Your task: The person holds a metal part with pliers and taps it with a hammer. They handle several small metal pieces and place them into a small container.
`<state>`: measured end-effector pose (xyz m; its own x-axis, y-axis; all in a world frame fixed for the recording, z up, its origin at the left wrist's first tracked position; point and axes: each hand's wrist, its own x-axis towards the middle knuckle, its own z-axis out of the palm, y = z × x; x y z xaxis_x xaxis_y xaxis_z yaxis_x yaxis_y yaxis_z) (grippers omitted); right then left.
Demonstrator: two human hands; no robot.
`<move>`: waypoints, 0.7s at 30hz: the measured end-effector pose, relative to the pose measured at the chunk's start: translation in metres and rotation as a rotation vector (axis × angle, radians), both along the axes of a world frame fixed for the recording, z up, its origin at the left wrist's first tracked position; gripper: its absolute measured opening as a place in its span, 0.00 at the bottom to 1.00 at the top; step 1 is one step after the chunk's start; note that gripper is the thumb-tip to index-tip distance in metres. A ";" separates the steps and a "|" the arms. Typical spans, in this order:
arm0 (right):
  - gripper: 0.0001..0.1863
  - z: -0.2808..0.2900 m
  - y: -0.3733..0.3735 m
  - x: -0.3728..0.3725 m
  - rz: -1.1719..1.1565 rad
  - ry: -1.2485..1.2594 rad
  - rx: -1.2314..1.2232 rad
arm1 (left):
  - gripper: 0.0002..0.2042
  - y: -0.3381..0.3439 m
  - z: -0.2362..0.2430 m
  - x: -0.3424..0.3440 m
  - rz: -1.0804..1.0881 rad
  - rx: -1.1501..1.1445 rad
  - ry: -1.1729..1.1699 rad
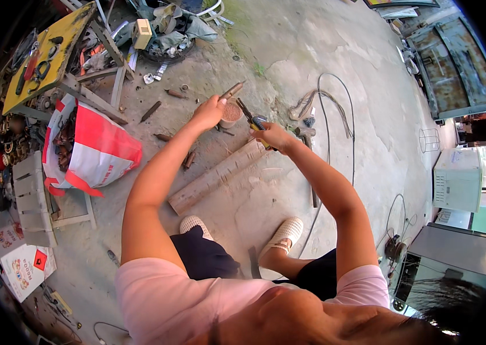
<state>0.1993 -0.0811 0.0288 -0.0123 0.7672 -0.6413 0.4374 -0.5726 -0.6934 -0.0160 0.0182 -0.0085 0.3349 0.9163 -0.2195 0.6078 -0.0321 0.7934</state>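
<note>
My left hand is closed around a brown, copper-coloured tube with a narrow tapered tip, which points up and to the right. In my right hand is a pair of pliers with yellow and dark handles. The plier jaws are near the tube but apart from it. Between and below the two tools stands a small bowl of reddish-brown granules. Similar brown tubes lie on the floor to the left. A wooden log lies slantwise in front of my feet, below both hands.
A red and white bag stands left, beside a yellow-topped table with tools on it. Scrap is heaped at the far left. A hammer and a looped cable lie right of the log. A white box stands far right.
</note>
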 end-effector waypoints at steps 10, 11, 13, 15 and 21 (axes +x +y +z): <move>0.21 -0.011 0.004 -0.025 0.032 -0.042 0.020 | 0.19 -0.004 -0.008 -0.018 -0.086 -0.272 -0.238; 0.21 -0.013 0.004 -0.025 0.034 -0.042 0.018 | 0.19 -0.002 -0.014 -0.017 -0.091 -0.261 -0.201; 0.21 -0.015 0.005 -0.025 0.034 -0.043 0.021 | 0.20 0.000 -0.020 -0.014 -0.094 -0.251 -0.174; 0.20 -0.011 0.005 -0.026 0.004 -0.036 0.004 | 0.20 0.001 -0.026 -0.013 -0.088 -0.259 -0.194; 0.20 -0.024 0.002 -0.020 0.013 -0.036 0.088 | 0.16 0.003 -0.016 -0.013 -0.114 -0.432 -0.349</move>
